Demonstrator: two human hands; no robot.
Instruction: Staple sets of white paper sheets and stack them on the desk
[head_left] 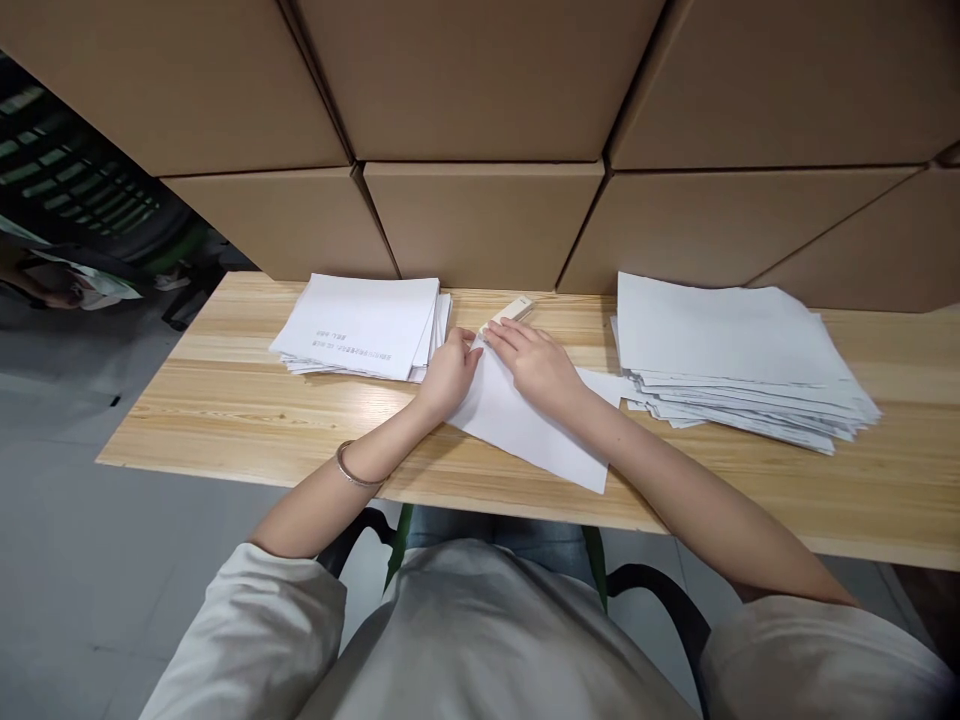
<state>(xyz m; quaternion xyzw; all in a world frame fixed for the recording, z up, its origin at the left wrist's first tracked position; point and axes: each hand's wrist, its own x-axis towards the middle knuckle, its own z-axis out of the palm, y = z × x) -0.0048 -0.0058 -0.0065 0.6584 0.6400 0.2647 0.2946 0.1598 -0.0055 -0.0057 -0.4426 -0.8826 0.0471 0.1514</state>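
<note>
right hand (541, 372) on paper (525, 430), stapler (516, 309)

Upper boxes (480, 80) cut off above, pale tool (517, 308) partly hidden by right hand (541, 372); printed lines (352, 346) illegibly small

Forearms (367, 460) angled inward, left hand (452, 374) curled — grip unclear, right hand (541, 372) flattened, palm down

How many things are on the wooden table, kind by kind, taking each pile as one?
Paper piles: 2 (left pile, right pile)
Paper under the left hand and right hand, sheets not countable: 1
Stapler, by its look: 1
Total: 4
</note>
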